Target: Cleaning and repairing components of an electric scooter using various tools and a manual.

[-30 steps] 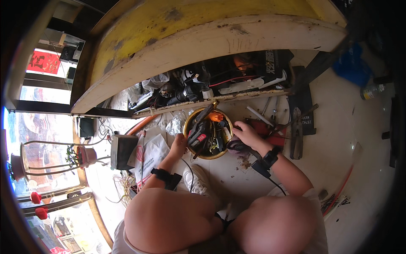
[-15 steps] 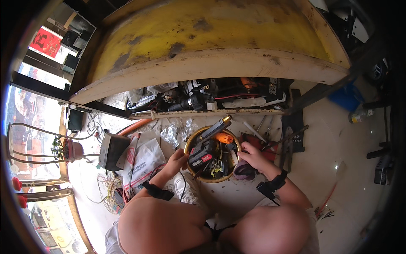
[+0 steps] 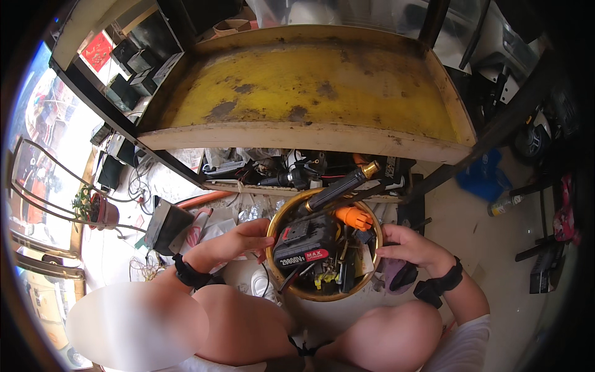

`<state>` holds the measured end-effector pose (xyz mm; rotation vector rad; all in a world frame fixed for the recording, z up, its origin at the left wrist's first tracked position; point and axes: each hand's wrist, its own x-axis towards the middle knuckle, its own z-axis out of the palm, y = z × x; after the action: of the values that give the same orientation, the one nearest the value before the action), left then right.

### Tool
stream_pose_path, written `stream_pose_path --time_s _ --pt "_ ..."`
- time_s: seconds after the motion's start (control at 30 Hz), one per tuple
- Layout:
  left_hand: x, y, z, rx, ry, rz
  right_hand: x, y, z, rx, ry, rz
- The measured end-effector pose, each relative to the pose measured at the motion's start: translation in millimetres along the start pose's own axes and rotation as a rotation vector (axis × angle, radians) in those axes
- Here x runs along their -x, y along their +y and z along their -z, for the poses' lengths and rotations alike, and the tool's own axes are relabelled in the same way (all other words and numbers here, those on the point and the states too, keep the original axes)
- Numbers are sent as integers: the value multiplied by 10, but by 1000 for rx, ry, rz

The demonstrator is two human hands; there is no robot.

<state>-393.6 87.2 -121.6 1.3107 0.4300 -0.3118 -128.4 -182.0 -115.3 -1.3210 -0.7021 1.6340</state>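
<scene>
I grip a round gold-coloured metal bucket [image 3: 364, 285] by its rim from both sides, my left hand [image 3: 247, 236] at the left and my right hand [image 3: 407, 247] at the right. Inside are a black battery pack with a red label [image 3: 297, 245], an orange plastic part [image 3: 354, 216], a tube with a brass end [image 3: 338, 186] leaning over the far rim, and small tools and parts too jumbled to name. A dark purple cloth [image 3: 393, 276] lies beside my right hand.
A stained yellow shelf [image 3: 297, 87] stands ahead, with jumbled parts [image 3: 291, 170] beneath. At left are a metal box [image 3: 164, 226], a potted plant [image 3: 102, 214], cords and dark blocks [image 3: 124, 93]. At right lie a blue plastic item [image 3: 477, 173], a bottle [image 3: 505, 204] and black metal parts.
The bucket, held in both hands, looks larger and closer to me, and my hands have spread apart with it. My view has tilted up, showing more of the yellow shelf.
</scene>
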Motion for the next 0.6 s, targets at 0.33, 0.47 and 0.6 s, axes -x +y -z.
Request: stream_pose_path --time_s 0.33,0.47,0.6 --pt "474 700 4 57 -179 -100 125 -759 -195 53 7 215" --pt "679 1194 84 78 -72 -150 157 -1205 -445 18 162 214" --pt "833 1531 296 262 -6 -203 118 -1696 -769 -73 247 268"
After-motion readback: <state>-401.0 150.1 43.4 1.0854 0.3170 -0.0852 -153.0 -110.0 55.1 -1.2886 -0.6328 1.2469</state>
